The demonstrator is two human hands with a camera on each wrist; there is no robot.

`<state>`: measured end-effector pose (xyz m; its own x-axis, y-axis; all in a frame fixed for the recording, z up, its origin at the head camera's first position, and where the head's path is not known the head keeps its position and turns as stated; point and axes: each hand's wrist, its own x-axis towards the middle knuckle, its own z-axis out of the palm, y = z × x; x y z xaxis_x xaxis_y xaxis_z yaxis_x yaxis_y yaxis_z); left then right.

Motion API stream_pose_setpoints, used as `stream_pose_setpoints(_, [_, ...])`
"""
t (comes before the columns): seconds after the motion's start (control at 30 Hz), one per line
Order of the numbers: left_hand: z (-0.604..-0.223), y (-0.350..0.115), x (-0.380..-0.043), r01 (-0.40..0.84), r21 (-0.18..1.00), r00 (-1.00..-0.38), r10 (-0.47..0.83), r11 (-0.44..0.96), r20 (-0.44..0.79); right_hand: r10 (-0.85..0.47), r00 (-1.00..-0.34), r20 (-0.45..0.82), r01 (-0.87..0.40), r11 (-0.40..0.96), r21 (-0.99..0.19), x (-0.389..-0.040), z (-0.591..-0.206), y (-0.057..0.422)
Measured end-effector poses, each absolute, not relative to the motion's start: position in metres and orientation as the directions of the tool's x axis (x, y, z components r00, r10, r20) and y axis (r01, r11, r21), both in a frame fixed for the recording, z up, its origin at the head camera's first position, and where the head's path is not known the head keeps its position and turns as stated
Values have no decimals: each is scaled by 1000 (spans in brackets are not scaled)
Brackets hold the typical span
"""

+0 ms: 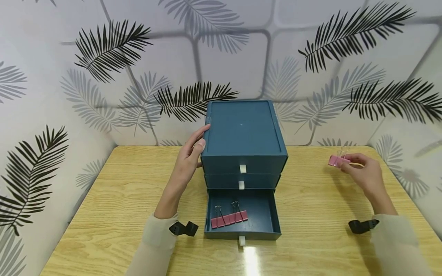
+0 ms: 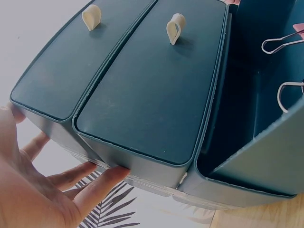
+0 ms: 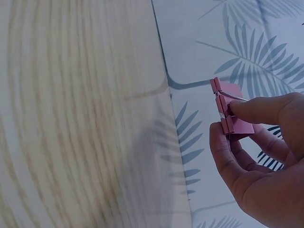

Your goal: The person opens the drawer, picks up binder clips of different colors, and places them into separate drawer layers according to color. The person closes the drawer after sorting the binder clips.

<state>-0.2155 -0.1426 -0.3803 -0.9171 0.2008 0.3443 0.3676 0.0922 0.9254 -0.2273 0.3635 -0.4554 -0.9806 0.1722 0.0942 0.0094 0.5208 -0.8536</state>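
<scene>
A dark blue drawer cabinet [image 1: 241, 130] stands at the back of the table, its bottom drawer [image 1: 259, 211] pulled out. Two pink binder clips [image 1: 229, 219] lie side by side in that drawer, wire handles up. My left hand [image 1: 184, 163] rests along the cabinet's left side; in the left wrist view its fingertips [image 2: 118, 173] touch the side wall, fairly straight. Off to the right, my right hand [image 1: 366, 172] pinches another pink binder clip [image 3: 232, 107] between thumb and fingers, raised over the table, its handles pointing up in the head view.
The two upper drawers are closed, each with a white pull tab [image 1: 243, 168]. The wooden table [image 1: 131, 199] meets a leaf-patterned backdrop [image 1: 235, 61] behind and at the sides. Black wrist cameras sit on both cuffs.
</scene>
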Motion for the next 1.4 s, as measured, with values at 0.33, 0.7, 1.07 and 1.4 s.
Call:
stream_pose_setpoints(0.33, [-381, -140, -218, 368, 927, -913, 219, 73, 345, 160, -980, 116, -35, 433, -901, -205, -443, 349])
stream_pose_setpoints(0.7, [-381, -140, -218, 367, 927, -914, 216, 78, 344, 108, -983, 148, -90, 422, -902, -187, -432, 333])
stream_pose_setpoints(1.07, [-384, -142, -217, 362, 928, -918, 205, 84, 339, 58, -979, 194, -143, 478, -866, -176, -420, 315])
stream_pose_setpoints(1.4, [-380, -144, -215, 360, 930, -917, 210, 73, 338, 18, -980, 197, -166, 468, -868, -174, -422, 302])
